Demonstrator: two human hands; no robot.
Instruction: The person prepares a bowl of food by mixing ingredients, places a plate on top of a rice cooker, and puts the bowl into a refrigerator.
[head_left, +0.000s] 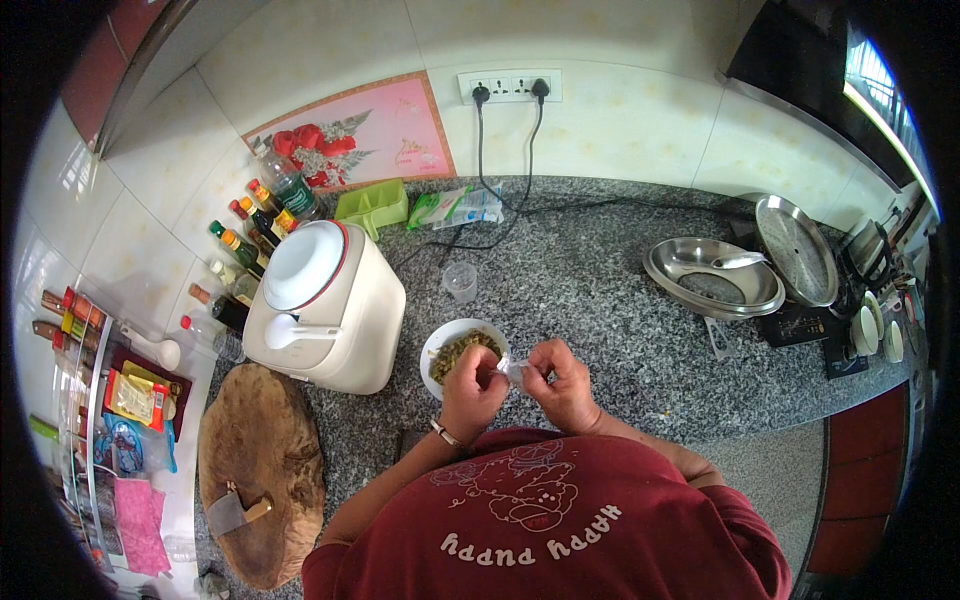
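Observation:
Both of my hands pinch a small piece of clear plastic film, stretched between them. My left hand grips its left end and hangs over the right side of a white bowl. Chopped greenish-brown food fills the bowl, partly hidden by that hand. My right hand holds the other end above the granite worktop, right of the bowl. A clear plastic cup stands just behind the bowl.
Left of the bowl stands a cream rice cooker with a white basin and spoon on top. A cleaver lies on a wooden chopping board. Steel pans sit at the right; black cords cross the back.

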